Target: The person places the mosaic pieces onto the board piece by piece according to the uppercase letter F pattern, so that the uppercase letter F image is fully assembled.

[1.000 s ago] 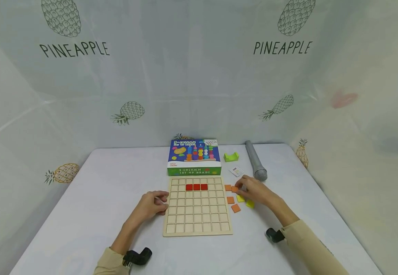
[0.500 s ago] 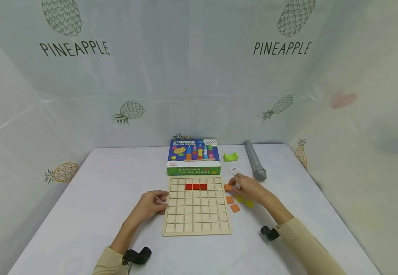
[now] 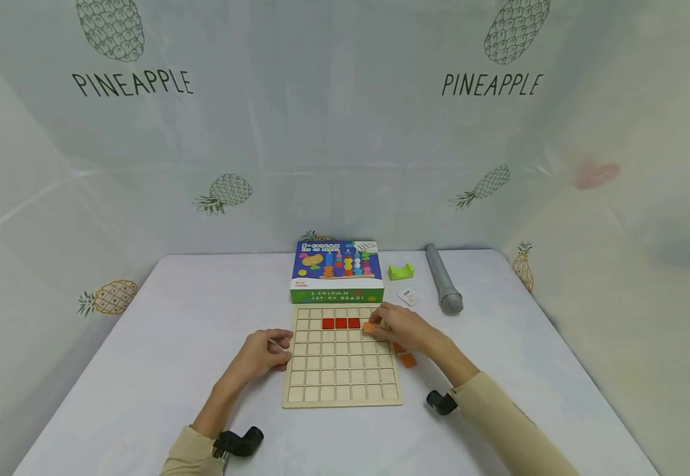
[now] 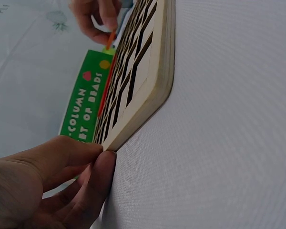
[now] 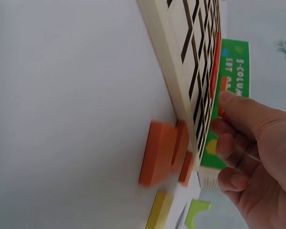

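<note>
The pale wooden grid board (image 3: 343,363) lies flat on the table, with a row of red square tiles (image 3: 341,323) near its far end. At the board's left side is my left hand (image 3: 259,352); in the left wrist view its fingertips pinch the board's edge. My right hand (image 3: 409,326) reaches over the board's right side and pinches an orange square tile (image 3: 369,328) between thumb and finger. This tile stands tilted just above the cells, to the right of the red row. Under that arm, loose orange tiles (image 5: 158,153) and a yellow tile (image 5: 159,211) lie beside the board.
A bead-set box (image 3: 337,272) stands directly behind the board. To its right are a green notched block (image 3: 401,272), a small printed card (image 3: 409,297) and a grey microphone (image 3: 442,277). A pineapple-print curtain (image 3: 345,132) hangs behind the white table (image 3: 202,291).
My right hand has picked up an orange tile from right of the board and carried it left over the grid. My left hand stays at the board's left edge.
</note>
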`<state>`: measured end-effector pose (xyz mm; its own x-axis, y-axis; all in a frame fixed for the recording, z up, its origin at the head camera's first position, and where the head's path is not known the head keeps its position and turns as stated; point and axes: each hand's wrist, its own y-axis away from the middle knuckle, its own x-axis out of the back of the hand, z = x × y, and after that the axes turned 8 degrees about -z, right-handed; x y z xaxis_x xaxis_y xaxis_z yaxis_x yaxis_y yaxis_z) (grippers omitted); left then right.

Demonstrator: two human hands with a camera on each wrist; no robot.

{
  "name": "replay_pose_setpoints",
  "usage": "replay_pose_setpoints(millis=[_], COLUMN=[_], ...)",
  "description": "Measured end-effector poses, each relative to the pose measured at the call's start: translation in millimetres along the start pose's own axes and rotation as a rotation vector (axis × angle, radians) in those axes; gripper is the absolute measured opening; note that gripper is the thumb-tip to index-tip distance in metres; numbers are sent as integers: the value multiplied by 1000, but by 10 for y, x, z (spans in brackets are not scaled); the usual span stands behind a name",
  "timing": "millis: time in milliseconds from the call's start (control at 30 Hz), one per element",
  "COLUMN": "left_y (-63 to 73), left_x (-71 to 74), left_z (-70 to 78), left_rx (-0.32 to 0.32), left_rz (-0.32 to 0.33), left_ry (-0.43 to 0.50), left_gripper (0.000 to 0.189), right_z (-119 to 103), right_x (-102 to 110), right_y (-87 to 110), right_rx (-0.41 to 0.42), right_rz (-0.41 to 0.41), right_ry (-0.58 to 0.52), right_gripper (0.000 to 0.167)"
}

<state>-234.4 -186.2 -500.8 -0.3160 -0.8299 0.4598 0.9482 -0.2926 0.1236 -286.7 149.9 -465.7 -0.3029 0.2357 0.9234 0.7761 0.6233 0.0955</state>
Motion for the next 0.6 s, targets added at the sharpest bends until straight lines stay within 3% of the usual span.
replay_pose_setpoints(millis=[300,600], left_y=[-8,19], left_x=[0,-6], left_z=[-1,35], left_rx=[-4,7], left_rz=[-3,4], left_ry=[-7,10], left_gripper=[44,44], right_z=[-183,-369], right_x=[-86,-161], right_y=[-181,-295], right_rx=[22,56], right_rz=[-8,8], right_ry=[-9,55], right_gripper=[29,24])
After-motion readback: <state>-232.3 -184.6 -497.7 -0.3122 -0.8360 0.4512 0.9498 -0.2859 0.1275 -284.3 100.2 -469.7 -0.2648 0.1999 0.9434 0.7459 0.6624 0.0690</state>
